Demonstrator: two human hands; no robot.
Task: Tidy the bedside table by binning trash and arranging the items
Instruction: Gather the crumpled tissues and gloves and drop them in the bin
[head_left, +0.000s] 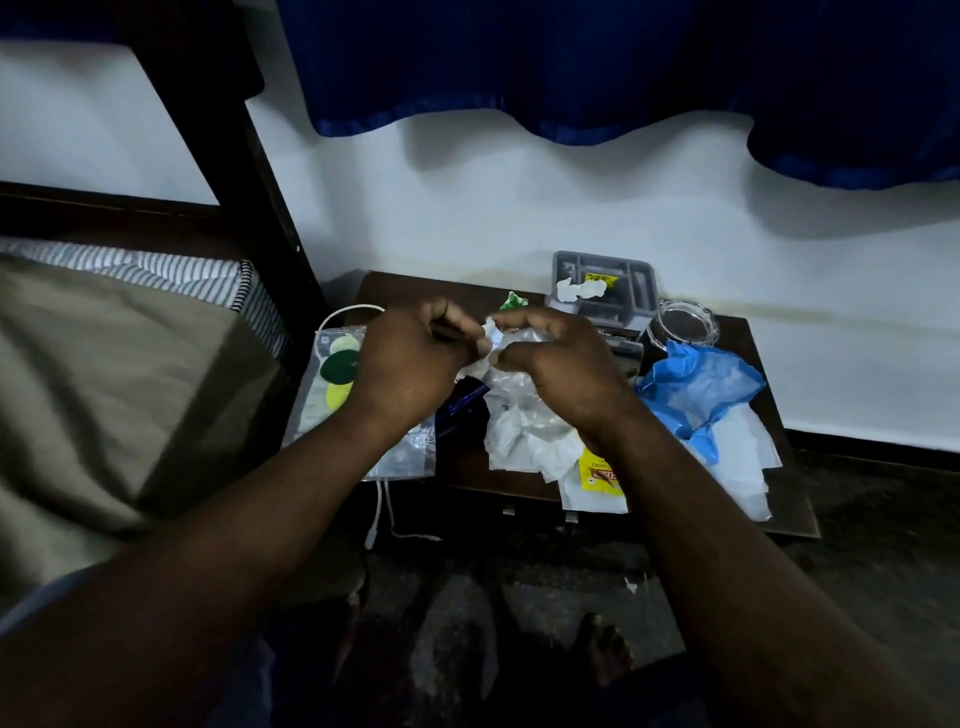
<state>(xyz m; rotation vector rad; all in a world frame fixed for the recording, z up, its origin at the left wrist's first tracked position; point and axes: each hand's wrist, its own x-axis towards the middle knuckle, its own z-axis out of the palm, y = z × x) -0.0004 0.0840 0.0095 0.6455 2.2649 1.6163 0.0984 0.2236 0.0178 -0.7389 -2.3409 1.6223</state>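
Over the dark bedside table (457, 299) both hands meet. My left hand (410, 358) pinches a small crumpled white paper scrap (489, 332) at its fingertips. My right hand (558, 364) is closed on a clear plastic bag (519, 410), whose crumpled white lower part hangs onto the table. A blue pen (460, 402) lies under the hands. A yellow sachet (600, 470) on white paper lies at the front edge. A blue plastic bag (696, 384) rests on white tissues (748, 467) at the right.
A grey organiser tray (566, 265) with a white wad and a yellow sachet stands at the back. A glass jar (685, 322) is beside it. A clear pouch with green and yellow discs (337, 374) and a white cable (382, 504) lie left. The bed (104, 364) is left.
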